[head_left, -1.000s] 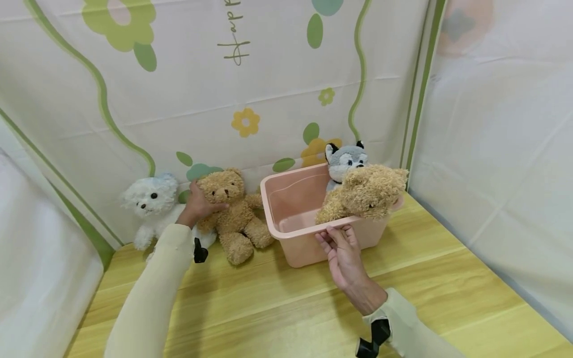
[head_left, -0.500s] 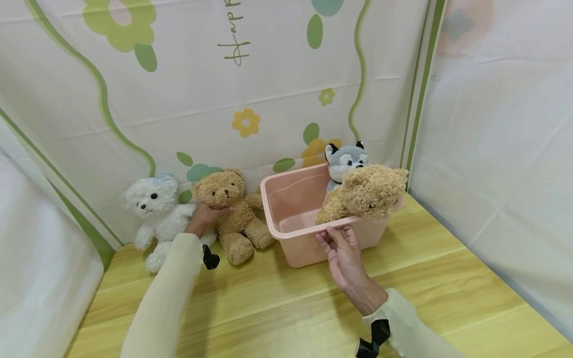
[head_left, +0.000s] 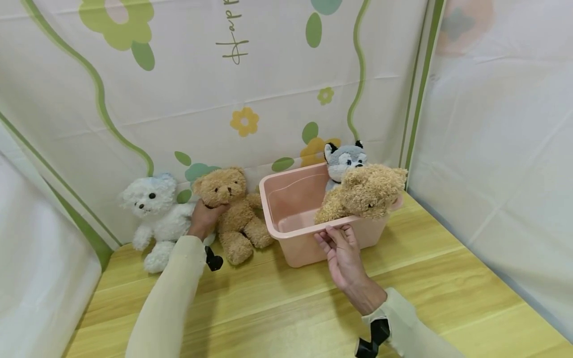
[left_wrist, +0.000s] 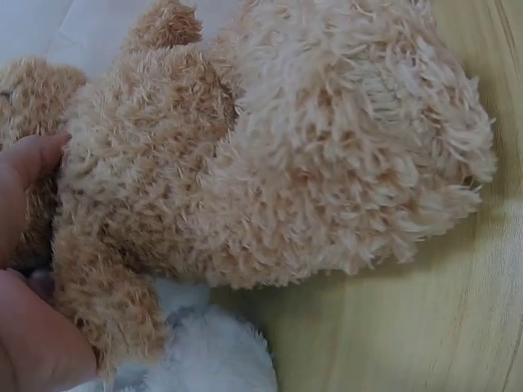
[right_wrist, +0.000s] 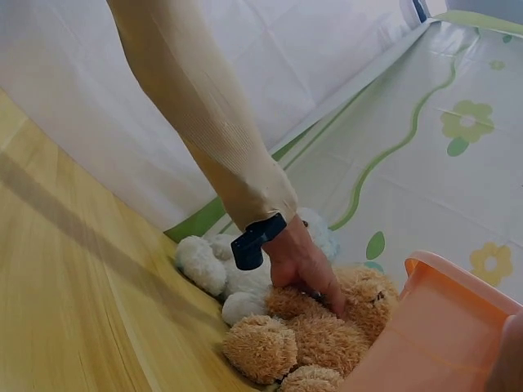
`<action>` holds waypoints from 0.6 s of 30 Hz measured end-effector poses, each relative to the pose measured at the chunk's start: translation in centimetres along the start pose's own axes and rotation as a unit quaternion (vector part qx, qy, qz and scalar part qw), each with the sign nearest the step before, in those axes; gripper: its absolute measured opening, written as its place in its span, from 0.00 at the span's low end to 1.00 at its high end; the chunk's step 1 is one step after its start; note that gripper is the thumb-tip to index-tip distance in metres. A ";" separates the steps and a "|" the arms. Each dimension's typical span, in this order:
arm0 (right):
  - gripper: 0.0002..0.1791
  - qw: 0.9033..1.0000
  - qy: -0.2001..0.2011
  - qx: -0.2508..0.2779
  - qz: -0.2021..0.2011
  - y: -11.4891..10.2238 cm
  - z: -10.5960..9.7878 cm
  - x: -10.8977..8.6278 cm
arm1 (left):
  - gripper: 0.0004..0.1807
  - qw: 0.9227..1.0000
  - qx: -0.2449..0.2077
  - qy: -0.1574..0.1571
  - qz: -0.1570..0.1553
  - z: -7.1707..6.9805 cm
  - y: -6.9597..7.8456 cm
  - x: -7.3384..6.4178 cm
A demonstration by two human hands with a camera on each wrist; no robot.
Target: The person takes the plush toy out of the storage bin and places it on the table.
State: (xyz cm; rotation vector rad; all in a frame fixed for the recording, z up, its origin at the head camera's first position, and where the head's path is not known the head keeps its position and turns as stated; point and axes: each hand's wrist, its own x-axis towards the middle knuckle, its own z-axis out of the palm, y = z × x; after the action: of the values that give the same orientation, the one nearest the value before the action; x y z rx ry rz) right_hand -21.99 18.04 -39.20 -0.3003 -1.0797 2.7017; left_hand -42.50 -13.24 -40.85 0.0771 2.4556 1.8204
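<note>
My left hand (head_left: 207, 219) grips a light-brown teddy bear (head_left: 237, 219) around its neck and upper body, thumb across the front under the chin. The bear sits on the table against the back cloth; the left wrist view shows its curly fur (left_wrist: 270, 163) close up. My right hand (head_left: 342, 253) pinches the near rim of a pink plastic bin (head_left: 309, 248). Inside the bin, a second brown teddy bear (head_left: 371, 191) leans over the near rim, and a grey husky plush (head_left: 343, 161) sits upright behind it.
A white plush dog (head_left: 156, 214) sits left of the brown bear, close beside my left hand. A wood-grain table (head_left: 268, 308) lies under everything. White printed cloth (head_left: 277, 74) stands behind, with plain cloth walls at both sides.
My left hand has slid down from beside the bear's head to its neck, and the bear's head has tipped slightly. My right hand and the bin have stayed put.
</note>
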 end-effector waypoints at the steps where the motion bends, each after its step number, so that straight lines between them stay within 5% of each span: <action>1: 0.07 1.000 0.001 -0.001 0.000 0.0 0.0 0.0 | 0.44 1.000 0.015 0.005 0.000 0.1 0.0 0.1; 18: 0.08 1.000 0.005 -0.006 0.000 -0.1 0.0 -0.1 | 0.47 0.996 0.085 0.012 0.021 0.6 1.1 1.1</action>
State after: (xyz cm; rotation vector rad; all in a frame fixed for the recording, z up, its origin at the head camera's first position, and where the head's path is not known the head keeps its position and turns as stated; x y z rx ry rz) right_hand -21.90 18.05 -39.11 -0.3149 -1.0945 2.6916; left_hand -43.57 -12.26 -40.03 0.1199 2.6417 1.6317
